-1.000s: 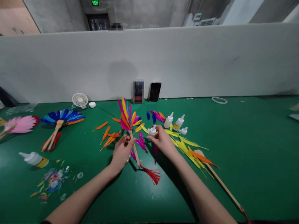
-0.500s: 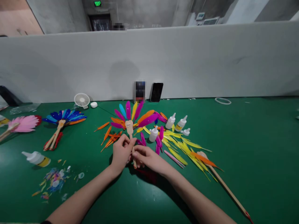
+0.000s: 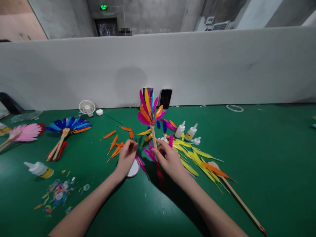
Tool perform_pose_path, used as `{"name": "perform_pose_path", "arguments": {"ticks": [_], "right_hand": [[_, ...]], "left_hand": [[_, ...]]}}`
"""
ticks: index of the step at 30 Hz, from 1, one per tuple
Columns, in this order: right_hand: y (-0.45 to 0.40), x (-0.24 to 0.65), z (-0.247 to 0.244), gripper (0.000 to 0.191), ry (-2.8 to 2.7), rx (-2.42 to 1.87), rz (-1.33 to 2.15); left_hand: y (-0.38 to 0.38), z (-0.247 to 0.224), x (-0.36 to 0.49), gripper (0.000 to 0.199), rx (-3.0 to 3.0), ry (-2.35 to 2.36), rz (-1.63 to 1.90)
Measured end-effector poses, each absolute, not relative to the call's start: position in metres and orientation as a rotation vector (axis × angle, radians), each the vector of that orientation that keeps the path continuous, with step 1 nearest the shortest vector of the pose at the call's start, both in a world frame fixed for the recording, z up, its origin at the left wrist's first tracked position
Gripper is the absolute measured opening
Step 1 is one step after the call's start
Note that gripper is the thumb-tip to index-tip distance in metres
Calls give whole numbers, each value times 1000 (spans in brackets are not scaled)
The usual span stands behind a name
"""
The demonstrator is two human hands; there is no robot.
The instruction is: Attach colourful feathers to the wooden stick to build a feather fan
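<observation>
My right hand [image 3: 169, 158] is wrapped round the wooden handle [image 3: 154, 136] of a small feather fan [image 3: 149, 110] with magenta, yellow, orange and blue feathers. The fan stands upright above the table, turned partly sideways. A red tassel [image 3: 160, 176] hangs below the handle. My left hand [image 3: 128, 154] is apart from the fan, fingers curled closed; what they hold, if anything, is hidden. Under its wrist side shows a white round dish [image 3: 133, 168], partly covered. Between the hands lies a loose magenta feather [image 3: 142, 167]. Orange feathers [image 3: 113, 144] lie beyond my left hand.
Yellow feathers [image 3: 191, 153], glue bottles [image 3: 180, 129] and a wooden stick [image 3: 240, 197] lie to the right. On the left are a blue feather fan [image 3: 69, 125], a pink one [image 3: 24, 132], a glue bottle [image 3: 39, 170] and colourful scraps [image 3: 59, 192]. Phones [image 3: 165, 98] lean against the white partition [image 3: 197, 69].
My left hand has let go of the fan's handle and drawn slightly left. My right hand has raised the fan rightward and turned it. The white dish has come into sight.
</observation>
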State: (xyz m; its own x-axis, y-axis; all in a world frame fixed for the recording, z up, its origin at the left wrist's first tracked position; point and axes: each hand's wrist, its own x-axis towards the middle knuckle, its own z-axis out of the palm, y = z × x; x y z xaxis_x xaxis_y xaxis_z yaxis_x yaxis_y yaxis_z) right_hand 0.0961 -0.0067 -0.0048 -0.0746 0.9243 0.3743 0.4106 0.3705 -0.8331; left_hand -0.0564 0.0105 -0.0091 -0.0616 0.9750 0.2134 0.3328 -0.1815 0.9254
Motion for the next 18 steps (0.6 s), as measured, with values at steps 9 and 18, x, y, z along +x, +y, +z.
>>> {"name": "perform_pose_path", "arguments": {"ticks": [9,18], "right_hand": [[-15,109,0,21,-1614,-1185,491],[-37,107,-6,26,-1666,-1144,310]], "left_hand": [[6,-5,-61,31,2147,1408,909],[2,1,-56,20,2389,1372,600]]}}
